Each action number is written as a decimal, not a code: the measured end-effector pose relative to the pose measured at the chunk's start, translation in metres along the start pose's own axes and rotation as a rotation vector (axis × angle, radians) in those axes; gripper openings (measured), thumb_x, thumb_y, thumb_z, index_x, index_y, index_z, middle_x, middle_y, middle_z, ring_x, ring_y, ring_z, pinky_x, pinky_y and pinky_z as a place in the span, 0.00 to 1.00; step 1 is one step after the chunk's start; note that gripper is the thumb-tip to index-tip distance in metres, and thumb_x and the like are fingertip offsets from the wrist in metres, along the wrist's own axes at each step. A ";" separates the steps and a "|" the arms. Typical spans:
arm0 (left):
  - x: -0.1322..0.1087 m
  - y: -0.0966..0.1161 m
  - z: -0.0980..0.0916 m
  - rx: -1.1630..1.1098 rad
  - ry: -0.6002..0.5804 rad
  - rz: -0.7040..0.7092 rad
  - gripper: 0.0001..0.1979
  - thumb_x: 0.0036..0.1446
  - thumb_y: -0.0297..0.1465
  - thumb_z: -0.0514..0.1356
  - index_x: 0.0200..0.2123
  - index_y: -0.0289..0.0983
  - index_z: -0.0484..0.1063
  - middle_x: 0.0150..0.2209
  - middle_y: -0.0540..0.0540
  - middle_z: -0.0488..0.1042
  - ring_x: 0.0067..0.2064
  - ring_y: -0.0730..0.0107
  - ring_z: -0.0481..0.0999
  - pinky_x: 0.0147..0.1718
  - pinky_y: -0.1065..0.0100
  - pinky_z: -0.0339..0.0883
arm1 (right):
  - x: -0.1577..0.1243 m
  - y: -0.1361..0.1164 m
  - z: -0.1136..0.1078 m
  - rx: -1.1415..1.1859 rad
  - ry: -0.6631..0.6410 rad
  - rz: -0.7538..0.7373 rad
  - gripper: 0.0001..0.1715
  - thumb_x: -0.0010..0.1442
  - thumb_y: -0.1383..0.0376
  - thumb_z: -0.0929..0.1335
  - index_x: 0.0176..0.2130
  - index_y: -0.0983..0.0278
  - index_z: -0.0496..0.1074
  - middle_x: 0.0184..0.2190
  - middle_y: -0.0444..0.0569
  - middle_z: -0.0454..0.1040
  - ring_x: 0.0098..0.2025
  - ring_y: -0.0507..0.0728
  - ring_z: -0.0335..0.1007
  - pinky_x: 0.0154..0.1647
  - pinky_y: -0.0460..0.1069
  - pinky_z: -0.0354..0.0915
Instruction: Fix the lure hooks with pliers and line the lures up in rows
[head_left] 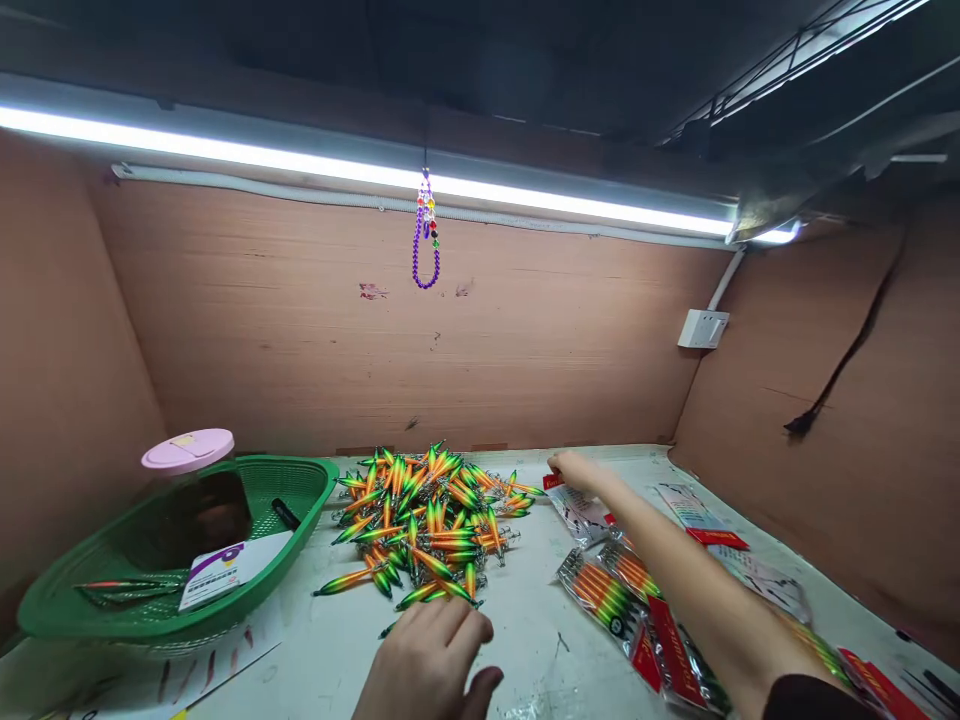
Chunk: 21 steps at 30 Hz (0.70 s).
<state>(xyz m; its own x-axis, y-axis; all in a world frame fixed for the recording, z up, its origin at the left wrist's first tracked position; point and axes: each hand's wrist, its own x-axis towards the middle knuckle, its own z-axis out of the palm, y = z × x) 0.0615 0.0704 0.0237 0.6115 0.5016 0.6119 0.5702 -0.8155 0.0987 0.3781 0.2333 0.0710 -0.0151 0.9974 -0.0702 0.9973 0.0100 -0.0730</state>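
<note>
Two bare hands above the surface (517, 625): left hand (431, 655) loosely curled, grip's contents hidden, at the near edge of heaped lures (427, 510); right hand (574, 470) bent against a red-topped packet (579, 515), grip unclear. Possible snagging if tugging at tangled lures.

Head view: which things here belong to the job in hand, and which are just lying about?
Likely the job:
loose fishing lures, left hand at the pile's near edge
red-topped packet at the right hand
packets of lures nearer the camera

Seemingly just lying about:
green basket
pink-lidded jar and card in the basket
hanging bead loop
</note>
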 end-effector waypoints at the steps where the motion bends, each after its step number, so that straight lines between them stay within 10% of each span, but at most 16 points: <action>1: 0.000 -0.003 -0.003 -0.063 0.004 -0.058 0.02 0.64 0.29 0.56 0.39 0.41 0.68 0.37 0.47 0.78 0.35 0.63 0.79 0.31 0.67 0.72 | -0.005 0.006 -0.009 0.032 -0.006 0.000 0.18 0.68 0.59 0.68 0.54 0.63 0.71 0.53 0.52 0.73 0.49 0.59 0.74 0.49 0.58 0.72; 10: 0.029 -0.009 -0.011 -0.422 0.131 -0.275 0.08 0.63 0.31 0.58 0.43 0.38 0.75 0.39 0.43 0.73 0.38 0.64 0.78 0.38 0.64 0.75 | -0.091 0.015 -0.076 0.536 0.127 -0.148 0.18 0.63 0.54 0.72 0.43 0.65 0.73 0.38 0.47 0.76 0.36 0.54 0.74 0.38 0.52 0.72; 21: 0.047 0.025 -0.023 -0.770 0.176 -0.294 0.08 0.56 0.33 0.67 0.40 0.38 0.81 0.37 0.45 0.71 0.40 0.63 0.74 0.43 0.61 0.70 | -0.172 -0.043 -0.063 1.202 -0.006 -0.193 0.28 0.46 0.46 0.78 0.36 0.64 0.79 0.32 0.50 0.81 0.34 0.57 0.78 0.38 0.50 0.72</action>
<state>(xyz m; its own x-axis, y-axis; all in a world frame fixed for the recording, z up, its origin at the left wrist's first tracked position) 0.0915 0.0664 0.0731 0.3657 0.7242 0.5846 0.1207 -0.6597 0.7418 0.3427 0.0655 0.1491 -0.1596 0.9864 0.0395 0.2760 0.0830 -0.9576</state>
